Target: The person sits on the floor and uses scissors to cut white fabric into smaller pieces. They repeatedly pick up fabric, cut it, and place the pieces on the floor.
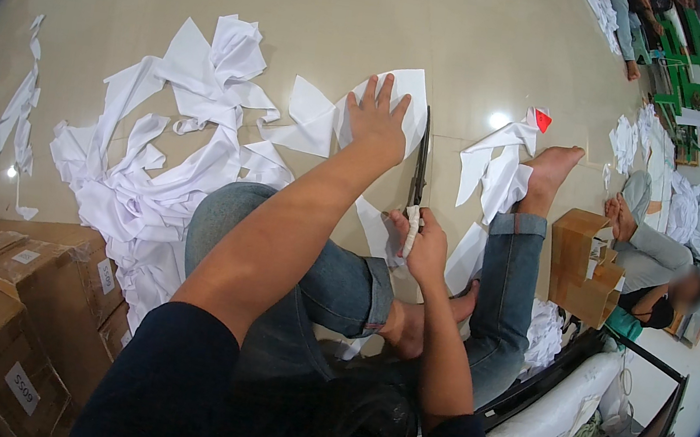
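Note:
My left hand [377,123] lies flat with its fingers spread on a white piece of cloth [417,95] on the floor. In my right hand [427,248] is a pair of long dark scissors [422,162], its handle wrapped in white. The blades point away from me along the right edge of that cloth and look closed or nearly so. Left of it lies another white cut piece [311,114]. A large heap of white cloth [151,183] spreads to the left, beside my bent knee. More white scraps [489,170] lie by my right foot.
Cardboard boxes [49,285] stand at the lower left. An open carton [578,262] is to the right, near another person [659,286] seated on the floor. A small red piece [542,120] tops the scraps. A green metal frame [695,78] stands at the far right.

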`<action>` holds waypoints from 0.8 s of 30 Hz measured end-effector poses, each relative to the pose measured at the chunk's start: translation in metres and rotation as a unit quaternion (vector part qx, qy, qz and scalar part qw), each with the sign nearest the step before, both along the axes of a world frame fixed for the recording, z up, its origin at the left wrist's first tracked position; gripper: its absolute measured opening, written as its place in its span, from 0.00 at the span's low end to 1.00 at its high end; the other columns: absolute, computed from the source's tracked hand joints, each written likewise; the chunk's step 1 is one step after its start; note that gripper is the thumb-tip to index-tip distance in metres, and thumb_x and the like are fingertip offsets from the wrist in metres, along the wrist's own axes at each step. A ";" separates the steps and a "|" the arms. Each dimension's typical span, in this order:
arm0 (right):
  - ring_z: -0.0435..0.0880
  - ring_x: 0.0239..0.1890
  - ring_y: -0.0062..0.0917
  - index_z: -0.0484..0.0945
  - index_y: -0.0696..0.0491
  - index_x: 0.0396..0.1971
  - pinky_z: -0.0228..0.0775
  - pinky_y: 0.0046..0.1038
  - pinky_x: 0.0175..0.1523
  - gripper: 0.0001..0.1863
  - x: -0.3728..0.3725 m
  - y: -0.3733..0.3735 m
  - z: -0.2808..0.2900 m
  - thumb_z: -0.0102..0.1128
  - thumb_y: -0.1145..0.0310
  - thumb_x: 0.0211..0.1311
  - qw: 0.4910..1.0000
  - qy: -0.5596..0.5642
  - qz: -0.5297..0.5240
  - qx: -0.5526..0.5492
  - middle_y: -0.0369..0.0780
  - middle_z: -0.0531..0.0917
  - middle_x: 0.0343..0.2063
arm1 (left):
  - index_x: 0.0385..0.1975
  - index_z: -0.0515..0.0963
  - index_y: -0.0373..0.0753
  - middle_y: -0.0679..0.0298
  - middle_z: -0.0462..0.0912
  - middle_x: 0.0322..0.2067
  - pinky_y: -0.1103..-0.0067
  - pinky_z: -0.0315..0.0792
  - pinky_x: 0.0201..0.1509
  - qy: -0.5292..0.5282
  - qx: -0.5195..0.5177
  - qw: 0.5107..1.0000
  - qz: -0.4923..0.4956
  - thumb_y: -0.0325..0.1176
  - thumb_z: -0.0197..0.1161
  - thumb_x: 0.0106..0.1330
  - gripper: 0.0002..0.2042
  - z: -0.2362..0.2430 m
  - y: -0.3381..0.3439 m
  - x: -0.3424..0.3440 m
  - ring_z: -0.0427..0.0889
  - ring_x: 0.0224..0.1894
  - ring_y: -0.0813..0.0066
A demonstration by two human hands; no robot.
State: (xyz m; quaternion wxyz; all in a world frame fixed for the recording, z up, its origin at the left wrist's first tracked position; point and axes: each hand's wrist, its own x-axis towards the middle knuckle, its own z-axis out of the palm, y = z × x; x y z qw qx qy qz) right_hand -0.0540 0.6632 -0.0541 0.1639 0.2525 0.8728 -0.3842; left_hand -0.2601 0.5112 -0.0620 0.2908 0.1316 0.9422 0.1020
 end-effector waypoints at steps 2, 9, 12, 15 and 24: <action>0.82 0.22 0.20 0.87 0.57 0.47 0.75 0.30 0.27 0.29 -0.001 -0.001 0.003 0.81 0.43 0.77 0.991 -0.014 -0.068 -0.110 0.37 0.84 0.23 | 0.97 0.42 0.64 0.58 0.26 0.97 0.40 0.42 0.95 0.000 0.000 1.000 0.002 0.37 0.73 0.70 0.58 -0.001 -0.001 0.000 0.28 0.97 0.46; 0.83 0.22 0.21 0.87 0.61 0.52 0.72 0.30 0.26 0.30 0.003 0.002 -0.002 0.82 0.44 0.77 0.993 -0.004 -0.060 -0.103 0.36 0.84 0.24 | 0.95 0.53 0.59 0.54 0.36 0.97 0.38 0.48 0.93 0.047 -0.018 0.998 0.023 0.42 0.66 0.80 0.45 0.009 0.015 0.015 0.37 0.97 0.43; 0.82 0.22 0.20 0.86 0.61 0.51 0.72 0.30 0.26 0.29 0.015 0.002 0.003 0.82 0.46 0.77 0.983 -0.003 -0.095 -0.158 0.35 0.83 0.23 | 0.93 0.59 0.56 0.51 0.42 0.96 0.38 0.51 0.92 0.096 -0.027 0.993 0.066 0.43 0.64 0.83 0.39 -0.011 0.024 0.016 0.43 0.96 0.42; 0.82 0.22 0.19 0.86 0.61 0.50 0.72 0.29 0.27 0.29 0.039 0.010 0.005 0.82 0.46 0.77 0.974 -0.021 -0.128 -0.185 0.35 0.83 0.23 | 0.93 0.61 0.55 0.51 0.42 0.96 0.42 0.52 0.93 0.116 0.033 0.993 0.001 0.42 0.65 0.83 0.39 -0.025 0.004 -0.004 0.44 0.96 0.43; 0.92 0.36 0.30 0.85 0.64 0.60 0.83 0.35 0.44 0.37 0.070 0.001 0.015 0.81 0.42 0.76 0.995 -0.035 -0.037 -0.088 0.46 0.93 0.34 | 0.96 0.50 0.56 0.56 0.33 0.96 0.46 0.48 0.97 0.088 0.052 0.995 -0.018 0.51 0.81 0.75 0.55 -0.028 -0.010 -0.016 0.35 0.97 0.49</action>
